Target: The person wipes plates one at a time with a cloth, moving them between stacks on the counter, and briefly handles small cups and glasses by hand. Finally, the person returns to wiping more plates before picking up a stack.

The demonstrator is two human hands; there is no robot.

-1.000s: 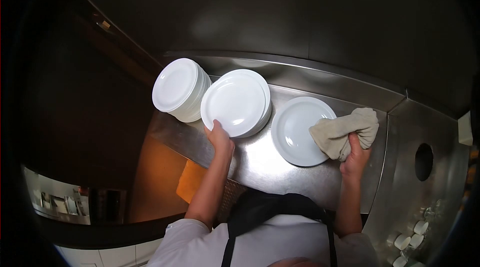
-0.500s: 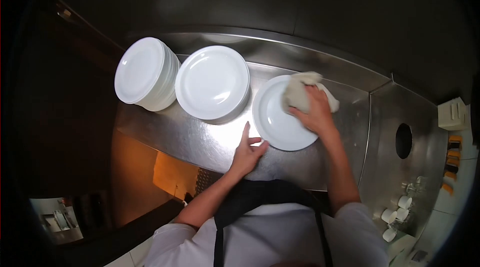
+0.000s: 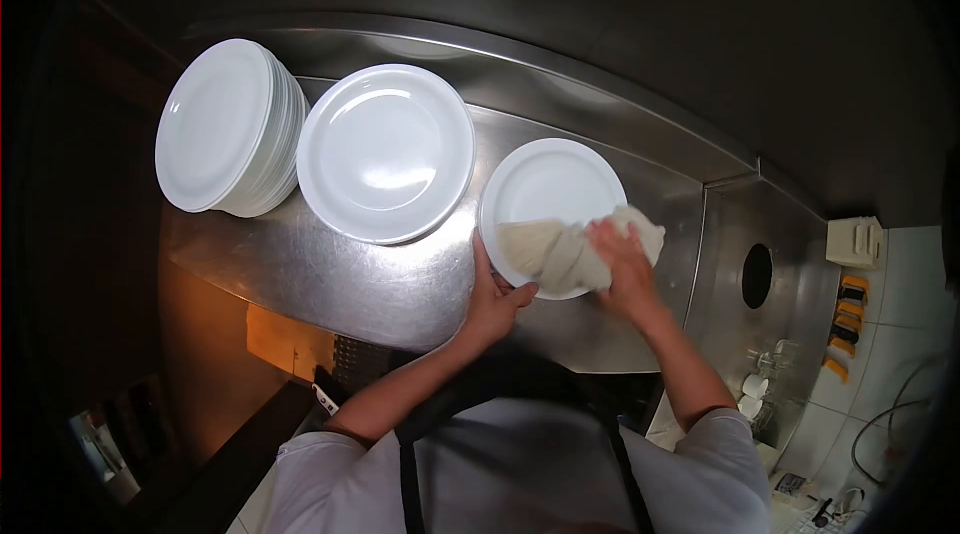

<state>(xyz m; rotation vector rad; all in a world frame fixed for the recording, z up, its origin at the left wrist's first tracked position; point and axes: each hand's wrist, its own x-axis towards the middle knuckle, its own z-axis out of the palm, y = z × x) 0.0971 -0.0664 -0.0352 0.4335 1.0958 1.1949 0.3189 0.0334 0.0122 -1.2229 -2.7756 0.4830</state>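
Observation:
In front of me a white plate [image 3: 553, 179] rests on the steel counter. My left hand [image 3: 489, 306] grips its lower left rim, thumb and fingers against the edge. A cream cloth [image 3: 560, 252] lies bunched over the plate's lower right part. Pressed onto it is my right hand [image 3: 622, 269], fingers a little blurred by motion. To the left stands a pile of white plates [image 3: 385, 149], and beyond it a taller stack of white plates [image 3: 232, 129].
The steel counter [image 3: 370, 284] has a raised back ledge [image 3: 560, 69]. At right, a steel section has a round dark hole [image 3: 757, 276], with white cups [image 3: 755, 386] and glasses lower down. A white box [image 3: 855, 242] and yellow-black items [image 3: 846, 329] are at the right wall.
My right hand has swept the cloth from the plate's upper right down to its lower part. My left hand has closed on the rim. The view has shifted, moving the stacks left.

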